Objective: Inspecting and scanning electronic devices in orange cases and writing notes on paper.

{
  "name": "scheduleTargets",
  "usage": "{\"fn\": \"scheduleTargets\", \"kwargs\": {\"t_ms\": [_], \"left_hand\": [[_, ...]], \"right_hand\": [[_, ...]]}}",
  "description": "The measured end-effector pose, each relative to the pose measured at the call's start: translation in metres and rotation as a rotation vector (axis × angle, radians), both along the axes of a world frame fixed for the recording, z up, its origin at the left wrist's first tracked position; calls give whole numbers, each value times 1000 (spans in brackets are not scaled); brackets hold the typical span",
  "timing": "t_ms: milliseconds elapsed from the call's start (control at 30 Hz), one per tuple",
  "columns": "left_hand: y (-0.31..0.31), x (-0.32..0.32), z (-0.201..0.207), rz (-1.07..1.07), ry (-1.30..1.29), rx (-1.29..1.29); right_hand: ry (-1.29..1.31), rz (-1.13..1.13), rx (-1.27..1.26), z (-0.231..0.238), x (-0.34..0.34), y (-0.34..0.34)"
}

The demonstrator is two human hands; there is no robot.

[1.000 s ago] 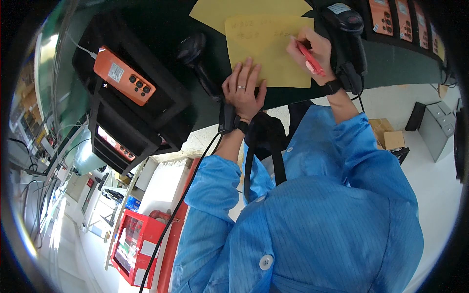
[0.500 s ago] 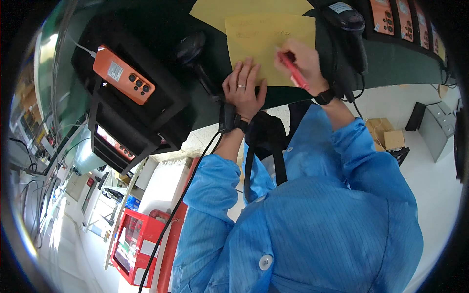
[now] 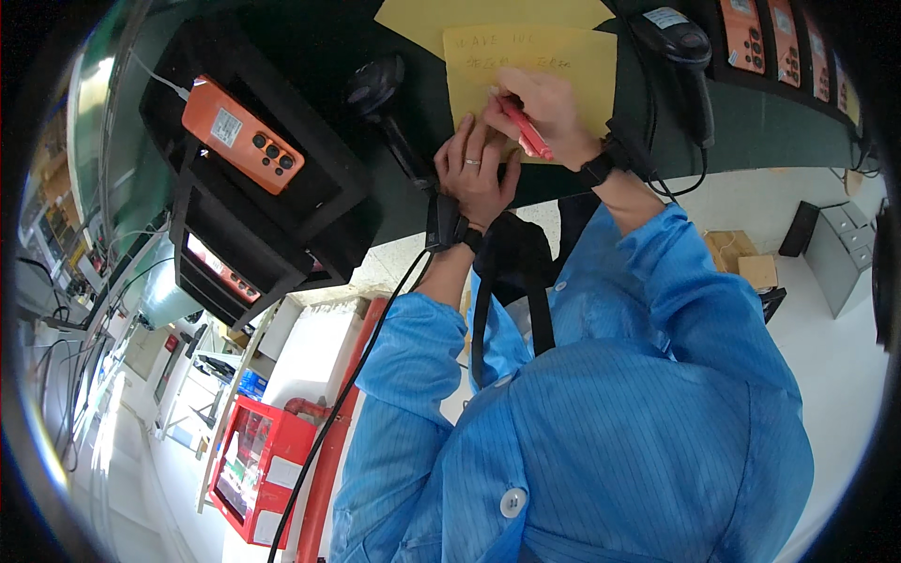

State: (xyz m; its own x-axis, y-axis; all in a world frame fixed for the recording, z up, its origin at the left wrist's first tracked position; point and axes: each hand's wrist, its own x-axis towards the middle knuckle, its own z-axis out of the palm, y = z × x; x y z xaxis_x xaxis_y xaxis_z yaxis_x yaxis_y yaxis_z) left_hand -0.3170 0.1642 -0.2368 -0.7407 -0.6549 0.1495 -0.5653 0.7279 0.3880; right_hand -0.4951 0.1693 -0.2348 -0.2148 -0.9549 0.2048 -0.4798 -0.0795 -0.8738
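Observation:
A yellow sheet of paper [image 3: 587, 98] with handwriting near its top lies on the dark green table. My right hand [image 3: 554, 108] is closed around a red pen [image 3: 526, 129], its tip end down by the left part of the sheet. My left hand [image 3: 477, 178] rests flat on the sheet's lower left corner, fingers spread, a ring on one finger. The two hands nearly touch at the fingertips. Behind the written sheet lies more yellow paper [image 3: 413, 21], partly covered by it.
Black handheld scanners stand left [image 3: 380, 89] and right [image 3: 680, 56] of the paper. An orange phone [image 3: 242, 136] with a white cable lies on a black stand [image 3: 319, 188] at the left. Several orange phones [image 3: 741, 36] sit in a dark tray at the far right.
My right hand with the pen has moved left across the sheet, towards my left hand, uncovering written lines. My left hand stays on the paper.

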Motion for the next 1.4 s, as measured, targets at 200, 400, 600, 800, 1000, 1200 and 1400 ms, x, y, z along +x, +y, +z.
{"fn": "scheduleTargets", "kwargs": {"t_ms": [200, 400, 600, 800, 1000, 1200, 1400], "left_hand": [[0, 1, -2, 1, 23, -12], [0, 1, -1, -1, 15, -2], [0, 0, -1, -2, 26, -13], [0, 1, -2, -10, -1, 0], [0, 2, -4, -10, 11, -19], [0, 2, -3, -10, 4, -23], [0, 1, -2, 3, 10, 0]], "right_hand": [[-8, -13, -14, 4, 0, 0], [5, 46, 14, 3, -2, 1], [25, 13, 2, 5, 1, 0], [-35, -11, 14, 7, -1, 2], [15, -20, 27, 4, 0, 1], [-54, -51, 56, 3, 2, 4], [-9, -77, 24, 1, 1, 3]]}}
